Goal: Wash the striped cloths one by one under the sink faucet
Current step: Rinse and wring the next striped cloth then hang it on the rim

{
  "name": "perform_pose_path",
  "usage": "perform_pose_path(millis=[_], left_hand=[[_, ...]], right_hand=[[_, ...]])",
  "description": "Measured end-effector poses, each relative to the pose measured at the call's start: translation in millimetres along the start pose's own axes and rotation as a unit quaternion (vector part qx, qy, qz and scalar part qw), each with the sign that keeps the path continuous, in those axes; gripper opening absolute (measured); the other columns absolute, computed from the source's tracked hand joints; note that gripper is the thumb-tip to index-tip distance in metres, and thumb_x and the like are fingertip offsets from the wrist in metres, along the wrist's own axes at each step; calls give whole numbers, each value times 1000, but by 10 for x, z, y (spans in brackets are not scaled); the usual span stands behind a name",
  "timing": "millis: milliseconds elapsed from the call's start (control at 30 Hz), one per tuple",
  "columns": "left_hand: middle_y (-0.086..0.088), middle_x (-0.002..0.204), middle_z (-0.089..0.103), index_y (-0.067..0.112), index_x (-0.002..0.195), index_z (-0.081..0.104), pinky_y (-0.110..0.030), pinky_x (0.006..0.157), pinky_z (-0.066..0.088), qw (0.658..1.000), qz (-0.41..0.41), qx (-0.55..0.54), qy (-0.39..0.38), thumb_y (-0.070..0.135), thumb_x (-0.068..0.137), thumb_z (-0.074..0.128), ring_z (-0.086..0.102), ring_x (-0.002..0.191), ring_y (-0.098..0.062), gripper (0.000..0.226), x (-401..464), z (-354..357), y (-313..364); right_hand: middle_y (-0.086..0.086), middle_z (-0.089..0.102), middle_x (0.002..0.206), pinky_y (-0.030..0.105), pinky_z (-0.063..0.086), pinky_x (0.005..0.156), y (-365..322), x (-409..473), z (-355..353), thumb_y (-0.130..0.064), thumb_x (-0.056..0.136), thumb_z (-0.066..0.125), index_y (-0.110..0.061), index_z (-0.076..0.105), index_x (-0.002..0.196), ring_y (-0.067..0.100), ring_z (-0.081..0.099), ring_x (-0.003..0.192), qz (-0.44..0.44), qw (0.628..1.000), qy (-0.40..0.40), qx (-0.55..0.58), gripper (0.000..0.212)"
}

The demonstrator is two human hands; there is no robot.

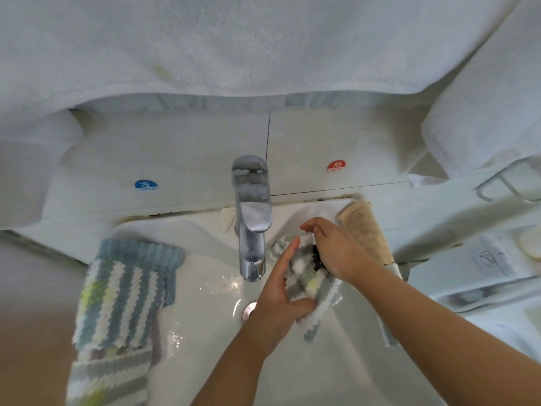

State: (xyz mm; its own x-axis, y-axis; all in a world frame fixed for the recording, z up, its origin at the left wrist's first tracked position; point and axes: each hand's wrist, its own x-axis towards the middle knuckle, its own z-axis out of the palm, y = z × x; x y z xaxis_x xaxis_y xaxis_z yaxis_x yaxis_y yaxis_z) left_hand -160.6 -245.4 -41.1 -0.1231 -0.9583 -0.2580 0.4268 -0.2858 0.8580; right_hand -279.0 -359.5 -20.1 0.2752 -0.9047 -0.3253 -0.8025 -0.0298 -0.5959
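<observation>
Here a bunched striped cloth [304, 276], white, grey and pale yellow, sits between both hands over the white sink [205, 332], just to the right of the chrome faucet [252, 227] spout and not under it. The left hand [278, 300] cups it from below, fingers stretched up along its left side and thumb pressed against the lower folds, while the right hand [333, 247] comes over the top with its fingers curled into the cloth. A tail of the cloth hangs down below the left thumb. A second striped cloth [123, 300], blue, white and yellow, is draped over the sink's left rim, well apart from the hands. A beige cloth [366, 227] lies on the right rim, just behind the right wrist. The basin near the drain [248, 310] looks wet. On the tiled wall behind sit a blue cold sticker [146, 185] and a red hot sticker [335, 166], and white towels [234, 48] hang above.
</observation>
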Motion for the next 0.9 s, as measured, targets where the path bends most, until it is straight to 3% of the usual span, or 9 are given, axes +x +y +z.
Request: perform_pose_path(millis=[167, 267, 367, 533, 567, 633, 700, 767, 900], left_hand=[[12, 150, 43, 40, 144, 38, -35, 94, 52, 1000, 5, 18, -5, -3, 65, 72, 48, 133, -12, 96, -16, -10, 0], [15, 149, 44, 40, 144, 38, -36, 98, 51, 1000, 2, 20, -3, 10, 60, 78, 48, 133, -10, 98, -79, -21, 20], [17, 148, 44, 40, 145, 39, -43, 105, 47, 1000, 6, 28, 6, 3, 65, 77, 48, 133, -10, 96, -159, -24, 16], [29, 145, 43, 41, 143, 41, -35, 96, 52, 999, 9, 30, 31, -10, 71, 64, 48, 130, 0, 91, -292, -34, -9], [31, 143, 43, 42, 143, 41, -31, 92, 52, 999, 14, 33, 36, -13, 72, 62, 48, 129, 2, 91, -317, -32, -13], [31, 141, 46, 40, 143, 41, -27, 87, 52, 998, 17, 32, 44, -22, 76, 58, 51, 127, 2, 93, -358, -23, -22], [25, 141, 50, 37, 144, 39, -29, 89, 53, 999, 14, 18, 46, -26, 78, 56, 54, 127, -6, 93, -396, -16, -37], [18, 141, 52, 36, 144, 39, -33, 90, 54, 999, 13, 4, 43, -24, 77, 59, 55, 126, -13, 92, -454, -23, -40], [18, 135, 58, 32, 141, 42, -35, 88, 56, 998, 1, -1, 60, -14, 76, 69, 58, 124, -13, 84, -604, -49, -43]], right_hand=[[-1, 63, 117, 40, 43, 99, -14, -6, -49, -26, 104, 25, -29, 55, 121, 20, 57, 109, 7, 1000, -7, 0, 35], [-4, 63, 114, 26, 42, 88, -62, -78, -76, -30, 104, 31, -25, 58, 120, 12, 55, 108, -15, 999, 27, 44, 31], [-14, 62, 114, 10, 35, 83, -147, -226, -127, -40, 101, 40, -24, 61, 118, 0, 53, 107, -29, 984, 96, 147, 31], [4, 66, 101, 32, 48, 87, 67, -806, 123, -34, 101, 44, -9, 59, 109, 20, 64, 97, 146, 868, 271, 389, 29], [9, 66, 103, 35, 49, 88, 134, -939, 243, -39, 100, 44, -7, 58, 112, 22, 64, 96, 213, 844, 229, 436, 37], [12, 68, 113, 40, 45, 101, 182, -1137, 461, -59, 95, 38, -5, 60, 122, 24, 63, 108, 287, 781, 16, 555, 65], [12, 60, 133, 42, 33, 114, 126, -1266, 557, -66, 93, 29, -8, 54, 135, 25, 54, 127, 240, 705, -138, 653, 75], [10, 53, 141, 39, 37, 112, -1, -1283, 537, -49, 100, 29, -13, 47, 141, 24, 49, 132, 190, 665, -146, 708, 57], [16, 65, 124, 42, 50, 97, -130, -1245, 542, -28, 101, 39, -6, 57, 130, 29, 63, 115, 179, 678, -70, 709, 41]])
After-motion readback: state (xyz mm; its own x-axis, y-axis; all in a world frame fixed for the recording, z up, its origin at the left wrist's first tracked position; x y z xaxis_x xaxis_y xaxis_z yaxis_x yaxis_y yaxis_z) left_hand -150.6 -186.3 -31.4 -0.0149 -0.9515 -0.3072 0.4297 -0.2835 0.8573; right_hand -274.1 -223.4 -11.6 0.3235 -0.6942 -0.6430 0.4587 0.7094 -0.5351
